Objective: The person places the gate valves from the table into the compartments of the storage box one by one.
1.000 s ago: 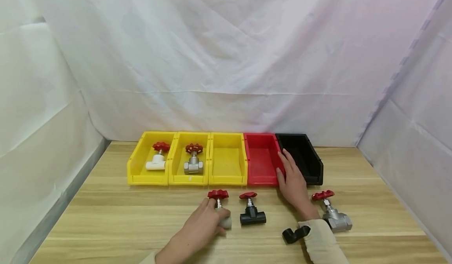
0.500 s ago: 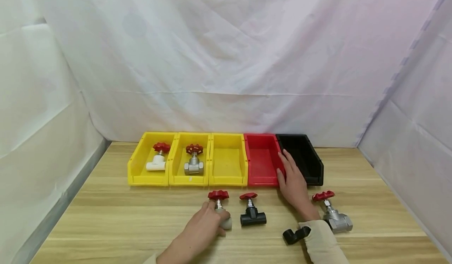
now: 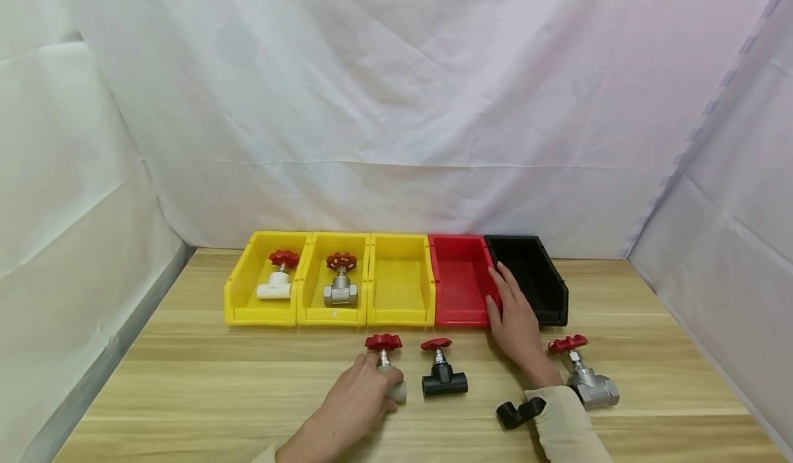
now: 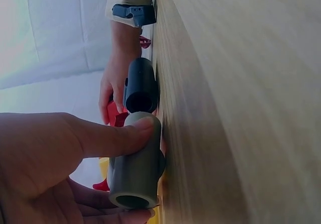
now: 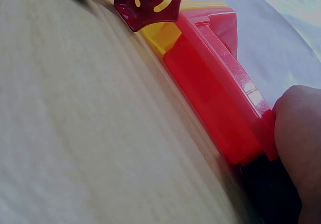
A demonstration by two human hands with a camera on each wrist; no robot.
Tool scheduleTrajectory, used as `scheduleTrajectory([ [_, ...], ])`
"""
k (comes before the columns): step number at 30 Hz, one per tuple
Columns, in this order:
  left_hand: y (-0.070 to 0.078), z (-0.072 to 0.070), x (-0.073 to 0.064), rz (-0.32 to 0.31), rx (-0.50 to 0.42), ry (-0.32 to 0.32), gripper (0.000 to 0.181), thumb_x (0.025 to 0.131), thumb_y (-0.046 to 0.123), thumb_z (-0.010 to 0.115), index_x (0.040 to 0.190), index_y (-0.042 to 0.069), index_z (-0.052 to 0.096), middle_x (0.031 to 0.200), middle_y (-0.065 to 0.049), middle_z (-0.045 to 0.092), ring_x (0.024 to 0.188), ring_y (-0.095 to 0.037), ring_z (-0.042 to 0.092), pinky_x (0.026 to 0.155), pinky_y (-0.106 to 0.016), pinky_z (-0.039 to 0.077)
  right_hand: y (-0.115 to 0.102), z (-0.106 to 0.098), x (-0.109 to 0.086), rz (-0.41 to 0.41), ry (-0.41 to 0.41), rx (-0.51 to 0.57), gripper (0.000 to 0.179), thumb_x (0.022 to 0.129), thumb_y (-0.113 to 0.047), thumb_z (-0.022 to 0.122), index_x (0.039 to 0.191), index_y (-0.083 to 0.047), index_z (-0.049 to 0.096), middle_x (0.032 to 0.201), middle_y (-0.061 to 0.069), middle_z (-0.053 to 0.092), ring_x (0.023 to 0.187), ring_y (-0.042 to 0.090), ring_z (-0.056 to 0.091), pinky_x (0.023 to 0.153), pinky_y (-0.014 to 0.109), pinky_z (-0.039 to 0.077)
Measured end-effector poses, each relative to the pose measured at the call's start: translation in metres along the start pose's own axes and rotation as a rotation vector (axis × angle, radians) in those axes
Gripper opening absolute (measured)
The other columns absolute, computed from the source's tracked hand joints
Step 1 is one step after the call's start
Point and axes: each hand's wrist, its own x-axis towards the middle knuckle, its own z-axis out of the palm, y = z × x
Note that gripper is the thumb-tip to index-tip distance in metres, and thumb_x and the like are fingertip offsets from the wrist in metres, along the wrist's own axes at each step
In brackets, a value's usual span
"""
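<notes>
in the head view i have five bins side by side on the wooden table (image 3: 186, 380). the leftmost yellow bin (image 3: 260, 316) holds a white valve (image 3: 275, 286) with a red handwheel, and the second yellow bin (image 3: 322, 317) holds a metal valve (image 3: 340, 292), red-wheeled too. next along come the third yellow bin (image 3: 400, 318), the red bin (image 3: 458, 319) and the black bin (image 3: 556, 311). i see the left hand (image 3: 356, 397) pinching the grey valve (image 4: 135, 169), thumb over its pipe body, in front of the third yellow bin; i can't tell whether its underside touches the wood. the right hand (image 3: 515, 322) looks released to me, fingers nearly straight, resting at the wall where the red and black bins meet. just beside the grey valve, outside the bins, is a black valve (image 3: 445, 382), and a silver valve (image 3: 596, 389) lies by the right sleeve (image 3: 565, 422), partly hidden behind it.
</notes>
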Motion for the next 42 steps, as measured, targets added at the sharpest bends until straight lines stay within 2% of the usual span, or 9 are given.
scheduleTrajectory([
  [7, 0.001, -0.002, -0.001, 0.009, -0.009, -0.021, 0.023, 0.073, 0.027, 0.083, 0.090, 0.020, 0.070, 0.083, -0.008, 0.060, 0.072, -0.017, 0.051, 0.059, -0.026, 0.049, -0.002, -0.001, -0.001, 0.008, -0.006, 0.002, 0.061, 0.092, -0.011, 0.062, 0.147, -0.014, 0.037, 0.154, 0.005, 0.028, 0.126, 0.034, 0.045, 0.086, 0.055, 0.047],
  [12, 0.003, -0.005, 0.000, 0.009, -0.046, -0.061, 0.022, 0.076, 0.026, 0.081, 0.094, 0.021, 0.071, 0.085, -0.005, 0.058, 0.072, -0.015, 0.048, 0.058, -0.025, 0.047, -0.002, -0.001, -0.002, 0.004, -0.002, 0.002, 0.060, 0.092, -0.011, 0.062, 0.146, -0.014, 0.038, 0.154, 0.006, 0.028, 0.126, 0.035, 0.045, 0.085, 0.055, 0.048],
  [16, 0.004, -0.007, 0.000, 0.007, -0.045, -0.073, 0.023, 0.078, 0.028, 0.080, 0.097, 0.022, 0.070, 0.090, -0.008, 0.059, 0.074, -0.015, 0.049, 0.059, -0.026, 0.047, -0.002, -0.001, -0.001, 0.003, 0.000, 0.002, 0.060, 0.091, -0.010, 0.062, 0.147, -0.014, 0.038, 0.154, 0.006, 0.028, 0.126, 0.034, 0.045, 0.085, 0.055, 0.048],
  [25, 0.006, -0.009, 0.002, 0.017, -0.055, -0.020, 0.025, 0.080, 0.032, 0.077, 0.102, 0.023, 0.070, 0.112, -0.021, 0.061, 0.095, -0.030, 0.059, 0.067, -0.035, 0.054, -0.002, -0.001, -0.001, 0.001, 0.002, 0.007, 0.060, 0.092, -0.010, 0.062, 0.147, -0.015, 0.038, 0.154, 0.004, 0.028, 0.126, 0.034, 0.045, 0.086, 0.055, 0.048],
  [34, 0.006, -0.011, 0.007, 0.037, -0.054, 0.025, 0.026, 0.081, 0.030, 0.076, 0.105, 0.022, 0.069, 0.109, -0.021, 0.061, 0.089, -0.027, 0.058, 0.064, -0.034, 0.054, 0.000, 0.000, -0.001, -0.012, 0.006, 0.001, 0.059, 0.092, -0.008, 0.061, 0.146, -0.011, 0.038, 0.153, 0.009, 0.029, 0.126, 0.037, 0.044, 0.086, 0.057, 0.046],
  [42, 0.005, -0.013, 0.012, 0.067, -0.042, 0.070, 0.025, 0.082, 0.027, 0.075, 0.105, 0.021, 0.069, 0.108, -0.023, 0.062, 0.094, -0.031, 0.060, 0.068, -0.038, 0.055, 0.000, -0.001, 0.000, -0.005, -0.007, 0.008, 0.059, 0.092, -0.010, 0.060, 0.147, -0.012, 0.037, 0.154, 0.008, 0.028, 0.127, 0.036, 0.043, 0.087, 0.057, 0.046],
])
